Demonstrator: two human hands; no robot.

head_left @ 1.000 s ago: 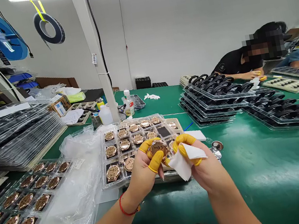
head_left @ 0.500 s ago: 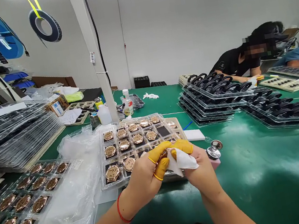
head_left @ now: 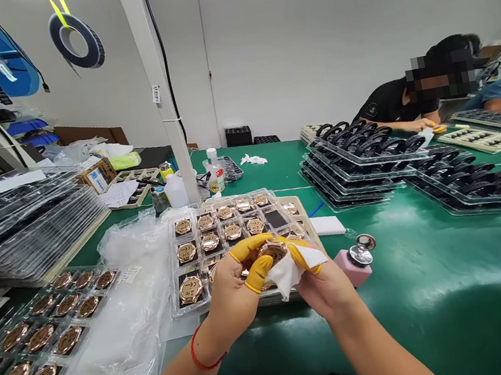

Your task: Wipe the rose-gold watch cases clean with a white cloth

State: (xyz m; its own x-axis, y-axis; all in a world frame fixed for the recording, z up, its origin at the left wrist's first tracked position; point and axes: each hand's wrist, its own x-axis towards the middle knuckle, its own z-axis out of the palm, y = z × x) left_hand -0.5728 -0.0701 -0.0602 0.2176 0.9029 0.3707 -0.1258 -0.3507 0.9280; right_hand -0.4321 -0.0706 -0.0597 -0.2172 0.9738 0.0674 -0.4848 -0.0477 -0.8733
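My left hand [head_left: 239,286], with yellow finger cots on thumb and forefinger, pinches a rose-gold watch case [head_left: 272,249] by its edge. In my right hand [head_left: 322,278], also in yellow finger cots, is a folded white wipe [head_left: 288,274] that touches the near right side of the case. Both hands are closed and meet in front of a clear plastic tray [head_left: 178,300]. Rows of similar rose-gold cases with printed backs lie in its pockets, and one pocket in the second row shows only black lining. Fingers and wipe hide part of the held case.
Right of my hands stands a pink pump bottle [head_left: 354,266] with a metal top, near a white block [head_left: 328,225]. Another tray of cases [head_left: 39,338] lies left beside plastic wrap [head_left: 108,342]. Stacked trays of black straps [head_left: 353,163] stand before a co-worker [head_left: 390,101].
My hands have tilted and drawn slightly left, so the watch case shows more between the fingers. The pink bottle, partly covered before, is now in fuller view.
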